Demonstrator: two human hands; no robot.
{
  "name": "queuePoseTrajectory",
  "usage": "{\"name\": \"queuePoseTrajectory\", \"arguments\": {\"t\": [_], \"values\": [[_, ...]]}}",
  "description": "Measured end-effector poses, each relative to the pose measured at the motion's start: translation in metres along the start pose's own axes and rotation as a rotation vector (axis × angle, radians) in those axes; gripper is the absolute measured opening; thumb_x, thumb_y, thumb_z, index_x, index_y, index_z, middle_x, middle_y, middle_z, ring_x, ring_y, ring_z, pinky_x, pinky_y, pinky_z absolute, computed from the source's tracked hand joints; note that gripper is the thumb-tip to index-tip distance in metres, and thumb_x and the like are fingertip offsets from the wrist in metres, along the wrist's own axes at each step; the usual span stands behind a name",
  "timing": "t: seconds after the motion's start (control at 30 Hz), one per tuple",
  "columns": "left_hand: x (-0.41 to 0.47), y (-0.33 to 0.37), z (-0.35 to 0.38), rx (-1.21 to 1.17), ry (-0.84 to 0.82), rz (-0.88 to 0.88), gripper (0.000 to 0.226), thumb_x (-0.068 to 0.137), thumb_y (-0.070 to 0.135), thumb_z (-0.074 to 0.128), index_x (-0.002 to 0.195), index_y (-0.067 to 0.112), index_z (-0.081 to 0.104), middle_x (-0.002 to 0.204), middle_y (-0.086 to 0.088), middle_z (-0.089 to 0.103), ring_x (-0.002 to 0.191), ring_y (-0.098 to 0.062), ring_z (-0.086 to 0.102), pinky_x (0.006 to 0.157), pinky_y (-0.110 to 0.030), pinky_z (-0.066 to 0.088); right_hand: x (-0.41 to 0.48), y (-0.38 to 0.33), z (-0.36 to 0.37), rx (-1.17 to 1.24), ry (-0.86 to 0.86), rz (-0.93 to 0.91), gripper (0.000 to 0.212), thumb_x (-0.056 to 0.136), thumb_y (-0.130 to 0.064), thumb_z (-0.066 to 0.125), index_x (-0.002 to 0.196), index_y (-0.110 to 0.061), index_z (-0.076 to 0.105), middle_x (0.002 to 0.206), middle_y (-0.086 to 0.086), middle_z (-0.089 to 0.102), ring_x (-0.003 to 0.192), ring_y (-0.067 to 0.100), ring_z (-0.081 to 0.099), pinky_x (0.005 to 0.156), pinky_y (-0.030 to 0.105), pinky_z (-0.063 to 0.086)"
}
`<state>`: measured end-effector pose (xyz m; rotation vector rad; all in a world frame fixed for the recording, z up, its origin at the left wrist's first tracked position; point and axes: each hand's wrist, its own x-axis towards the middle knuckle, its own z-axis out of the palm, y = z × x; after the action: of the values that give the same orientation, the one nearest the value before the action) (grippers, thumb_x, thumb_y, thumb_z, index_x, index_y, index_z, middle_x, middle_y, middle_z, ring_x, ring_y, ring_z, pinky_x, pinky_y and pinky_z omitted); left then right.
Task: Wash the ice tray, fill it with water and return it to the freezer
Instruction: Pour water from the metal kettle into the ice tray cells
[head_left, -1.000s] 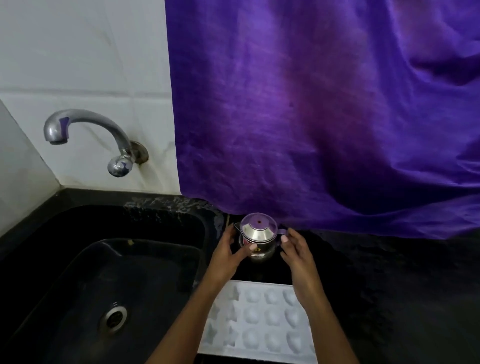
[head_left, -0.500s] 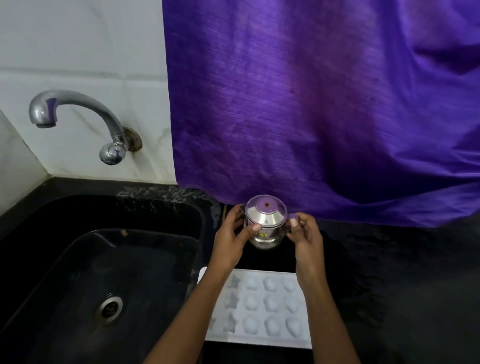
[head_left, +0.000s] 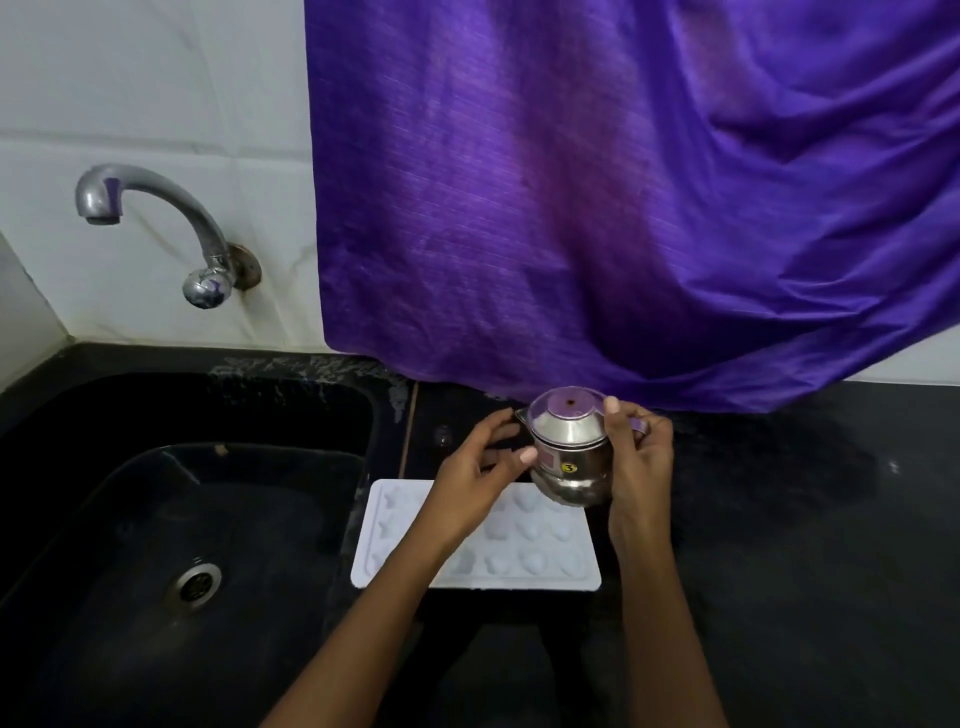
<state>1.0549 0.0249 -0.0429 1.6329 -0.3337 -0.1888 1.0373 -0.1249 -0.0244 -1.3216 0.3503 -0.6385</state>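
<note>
Head: ice tray (head_left: 519, 582) on black counter (head_left: 779, 545) beside sink (head_left: 104, 519).

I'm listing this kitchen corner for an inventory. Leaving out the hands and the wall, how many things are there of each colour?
Silver metal: 3 (tap, steel pot, drain)
White: 1 (ice tray)
Purple: 1 (cloth)
Black: 2 (sink, counter)
Total: 7

Frame centre: the right hand (head_left: 641, 467) grips a steel pot (head_left: 569, 452) over the far edge of the white tray (head_left: 524, 577). The left hand (head_left: 478, 478), fingers spread, touches the pot's side with its thumb. Sink (head_left: 156, 519) lower left, tap (head_left: 205, 286) upper left, purple cloth (head_left: 571, 208) upper right.
</note>
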Motion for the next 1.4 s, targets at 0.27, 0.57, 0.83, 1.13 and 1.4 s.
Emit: {"name": "queuePoseTrajectory", "arguments": {"t": [0.27, 0.57, 0.83, 1.13, 1.4], "values": [[-0.040, -0.050, -0.051, 0.812, 0.039, -0.059, 0.137, 0.036, 0.102, 0.017, 0.146, 0.022, 0.024, 0.156, 0.002, 0.015, 0.144, -0.014, 0.009, 0.114, -0.029, 0.011, 0.008, -0.007, -0.044, -0.356, 0.088, -0.079, 0.011, 0.087, -0.020, 0.059, 0.093, -0.016, 0.051, 0.101, 0.007, 0.058, 0.093, 0.025, 0.057, 0.081, 0.036, 0.047], [-0.053, -0.073, -0.068, 1.101, -0.105, -0.260, 0.160, 0.012, 0.103, 0.002, 0.142, 0.015, -0.026, 0.154, -0.002, -0.026, 0.142, -0.017, -0.022, 0.115, -0.042, -0.010, 0.003, -0.015, -0.051, -0.611, 0.086, -0.102, 0.015, 0.089, -0.021, 0.055, 0.092, -0.008, 0.048, 0.101, 0.004, 0.048, 0.087, 0.018, 0.049, 0.084, 0.040, 0.044], [-0.057, -0.088, -0.067, 1.011, 0.014, -0.176, 0.154, 0.027, 0.104, 0.015, 0.146, 0.010, -0.014, 0.157, 0.000, -0.014, 0.141, -0.008, -0.014, 0.116, -0.041, 0.000, 0.001, -0.012, -0.049, -0.743, 0.050, -0.151, 0.016, 0.090, -0.020, 0.055, 0.086, -0.012, 0.042, 0.100, 0.003, 0.044, 0.083, 0.017, 0.046, 0.084, 0.039, 0.041], [-0.058, -0.093, -0.064, 1.043, 0.065, -0.189, 0.153, 0.029, 0.104, 0.007, 0.149, 0.009, -0.002, 0.158, -0.002, -0.007, 0.145, -0.013, -0.006, 0.116, -0.043, 0.006, 0.001, -0.005, -0.044, -0.842, 0.024, -0.167, 0.016, 0.090, -0.023, 0.055, 0.089, -0.011, 0.045, 0.098, -0.001, 0.041, 0.080, 0.018, 0.050, 0.088, 0.045, 0.044], [-0.057, -0.097, -0.065, 1.028, 0.076, -0.180, 0.152, 0.031, 0.104, 0.011, 0.149, 0.009, 0.001, 0.158, 0.000, -0.006, 0.144, -0.012, -0.006, 0.116, -0.042, 0.007, -0.001, -0.003, -0.037, -0.866, 0.009, -0.204, 0.018, 0.090, -0.024, 0.054, 0.087, -0.015, 0.039, 0.097, -0.001, 0.040, 0.080, 0.015, 0.046, 0.093, 0.053, 0.042]]}}
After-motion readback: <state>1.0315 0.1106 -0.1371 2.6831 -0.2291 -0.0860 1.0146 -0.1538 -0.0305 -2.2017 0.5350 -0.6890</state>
